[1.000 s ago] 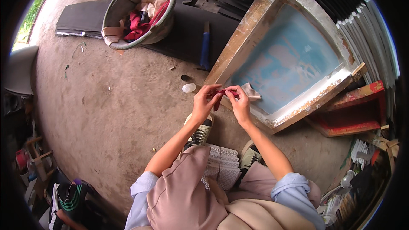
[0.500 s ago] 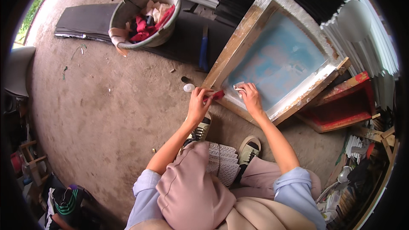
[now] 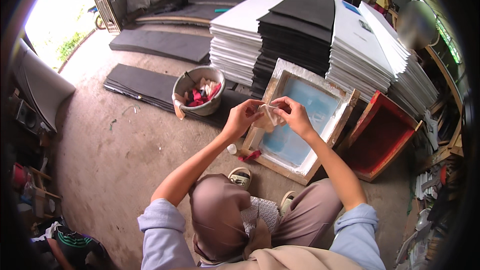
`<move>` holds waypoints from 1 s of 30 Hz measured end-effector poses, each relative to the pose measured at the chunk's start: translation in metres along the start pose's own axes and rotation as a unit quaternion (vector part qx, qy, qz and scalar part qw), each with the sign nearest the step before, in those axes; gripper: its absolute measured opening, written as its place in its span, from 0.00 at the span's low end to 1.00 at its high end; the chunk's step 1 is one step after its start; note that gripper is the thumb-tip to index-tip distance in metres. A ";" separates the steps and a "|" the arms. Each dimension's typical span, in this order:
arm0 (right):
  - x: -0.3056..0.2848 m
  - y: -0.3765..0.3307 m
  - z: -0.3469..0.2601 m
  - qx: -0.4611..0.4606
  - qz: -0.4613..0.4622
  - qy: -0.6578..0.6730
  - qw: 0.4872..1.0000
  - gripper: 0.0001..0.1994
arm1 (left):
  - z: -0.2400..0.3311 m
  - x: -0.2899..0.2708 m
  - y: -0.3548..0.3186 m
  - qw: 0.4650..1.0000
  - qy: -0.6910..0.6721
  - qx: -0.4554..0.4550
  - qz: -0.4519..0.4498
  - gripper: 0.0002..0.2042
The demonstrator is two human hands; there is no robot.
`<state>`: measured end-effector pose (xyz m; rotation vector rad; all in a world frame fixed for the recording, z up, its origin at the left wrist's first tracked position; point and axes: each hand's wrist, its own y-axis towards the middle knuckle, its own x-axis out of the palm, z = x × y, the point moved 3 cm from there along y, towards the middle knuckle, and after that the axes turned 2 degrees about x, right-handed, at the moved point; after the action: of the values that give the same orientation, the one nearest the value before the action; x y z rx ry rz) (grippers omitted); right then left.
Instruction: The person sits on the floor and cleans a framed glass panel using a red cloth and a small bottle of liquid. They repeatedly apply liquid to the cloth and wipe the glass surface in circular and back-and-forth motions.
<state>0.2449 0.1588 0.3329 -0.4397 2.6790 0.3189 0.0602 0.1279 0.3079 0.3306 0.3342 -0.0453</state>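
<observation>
- Hands meet above a wooden screen frame (image 3: 305, 125) with blue mesh, propped on the floor (image 3: 125, 165).
- Left hand (image 3: 243, 118) and right hand (image 3: 295, 115) both pinch a pale rag (image 3: 270, 116), fingers closed on it.
- Bucket (image 3: 199, 92) of scraps stands to the left; red frame (image 3: 382, 137) leans to the right.

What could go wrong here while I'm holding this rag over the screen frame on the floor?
The pale rag, pinched between the left hand and right hand, may slip onto the blue mesh of the wooden screen frame. The small red piece and white cap lie near the sandalled foot and might get stepped on.
</observation>
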 end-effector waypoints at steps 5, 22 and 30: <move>-0.013 0.000 -0.011 -0.088 0.064 0.001 0.994 0.04 | 0.032 -0.024 -0.001 0.988 0.072 -0.063 -0.122 0.15; 0.047 -0.001 0.025 0.114 -0.100 0.206 0.967 0.23 | 0.001 -0.037 -0.049 0.950 -0.271 -0.150 -0.047 0.22; 0.069 -0.015 0.017 0.200 -0.195 0.358 0.891 0.39 | 0.003 -0.042 -0.045 0.969 -0.225 -0.096 -0.025 0.19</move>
<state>0.1957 0.1324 0.2864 -1.1081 3.1095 -0.6303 0.0174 0.0837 0.3107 0.1130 -0.1047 -0.1340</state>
